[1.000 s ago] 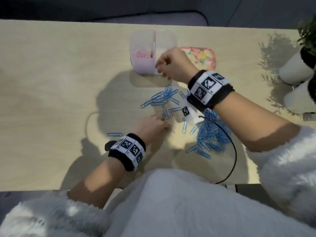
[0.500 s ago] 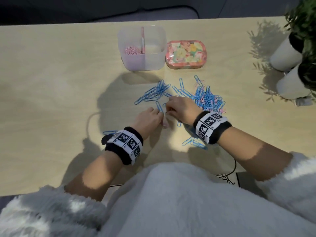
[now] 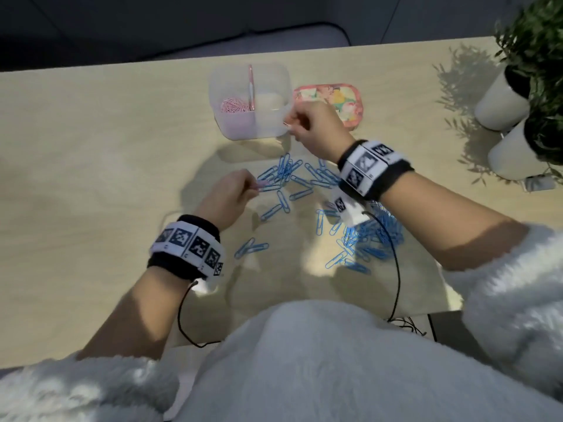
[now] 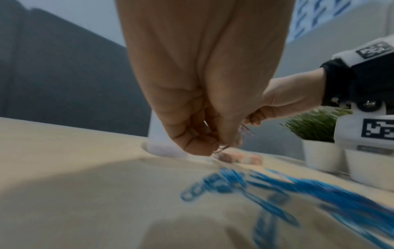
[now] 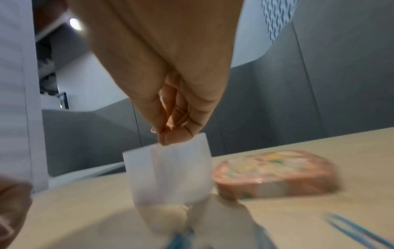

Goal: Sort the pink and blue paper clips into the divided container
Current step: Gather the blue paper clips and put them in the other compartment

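The clear divided container (image 3: pixel 275 77) stands at the table's far middle, with pink clips (image 3: pixel 233 105) in its left compartment. My right hand (image 3: pixel 289 124) hovers at its front right corner (image 5: pixel 170 168), fingertips (image 5: pixel 168 136) pinched on a thin pale clip that barely shows. My left hand (image 3: pixel 253 188) is low over the table, pinching pink clips (image 4: pixel 246 133) at the left end of the scattered blue clips (image 3: pixel 286 178). A denser blue pile (image 3: pixel 368 239) lies under my right wrist.
A floral tin (image 3: pixel 350 99) sits right of the container, partly behind my right hand. Two white plant pots (image 3: pixel 502 102) stand at the far right edge. A black cable (image 3: pixel 396 263) crosses the blue pile. Bare tabletop (image 3: pixel 91 178) stretches to the left.
My right hand left the clips near my left hand and rose to the container's front right corner. My left hand shifted slightly left and forward, still pinching.
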Action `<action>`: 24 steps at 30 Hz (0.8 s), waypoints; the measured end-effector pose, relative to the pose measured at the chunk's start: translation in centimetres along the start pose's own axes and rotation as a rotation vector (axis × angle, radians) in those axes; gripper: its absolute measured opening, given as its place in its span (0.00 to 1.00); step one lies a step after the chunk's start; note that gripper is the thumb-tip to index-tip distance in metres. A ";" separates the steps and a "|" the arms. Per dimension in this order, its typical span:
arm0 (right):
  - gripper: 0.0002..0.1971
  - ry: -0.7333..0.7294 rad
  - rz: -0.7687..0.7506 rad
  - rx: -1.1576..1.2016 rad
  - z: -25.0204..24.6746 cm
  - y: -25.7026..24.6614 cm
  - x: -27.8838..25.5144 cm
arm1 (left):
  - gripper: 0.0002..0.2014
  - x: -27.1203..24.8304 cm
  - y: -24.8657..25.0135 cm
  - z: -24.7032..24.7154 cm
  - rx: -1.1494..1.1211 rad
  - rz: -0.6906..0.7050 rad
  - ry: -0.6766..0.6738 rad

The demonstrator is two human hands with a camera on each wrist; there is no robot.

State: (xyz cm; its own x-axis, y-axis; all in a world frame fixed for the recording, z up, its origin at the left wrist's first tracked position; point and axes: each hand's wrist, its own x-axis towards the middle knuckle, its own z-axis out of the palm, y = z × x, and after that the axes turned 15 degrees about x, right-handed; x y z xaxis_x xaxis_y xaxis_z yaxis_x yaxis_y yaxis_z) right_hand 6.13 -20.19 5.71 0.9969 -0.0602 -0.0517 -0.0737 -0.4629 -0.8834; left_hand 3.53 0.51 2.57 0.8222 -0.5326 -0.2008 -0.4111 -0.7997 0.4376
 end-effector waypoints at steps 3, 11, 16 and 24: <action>0.11 0.013 -0.072 0.032 2.0 -2.9 4.4 | 0.05 0.8 -1.5 -3.2 -0.009 -0.085 0.119; 0.14 0.021 0.016 0.208 4.0 -3.1 6.8 | 0.06 7.1 -2.3 -8.6 0.023 -0.187 0.288; 0.12 0.104 0.109 0.410 -0.1 -0.6 0.6 | 0.10 11.7 -0.9 -8.1 0.272 -0.193 0.224; 0.13 0.147 0.328 0.247 -6.7 8.5 -10.3 | 0.11 13.9 -0.9 -6.7 0.710 -0.119 0.084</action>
State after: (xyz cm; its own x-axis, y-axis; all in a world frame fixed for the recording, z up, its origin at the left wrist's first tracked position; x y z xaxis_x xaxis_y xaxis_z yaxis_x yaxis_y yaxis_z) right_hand -5.00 -29.42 1.88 0.9055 -0.3029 -0.2972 -0.3591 -0.1740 -0.9169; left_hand 17.99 -4.37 5.26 0.8930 -0.4305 -0.1316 -0.4501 -0.8533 -0.2632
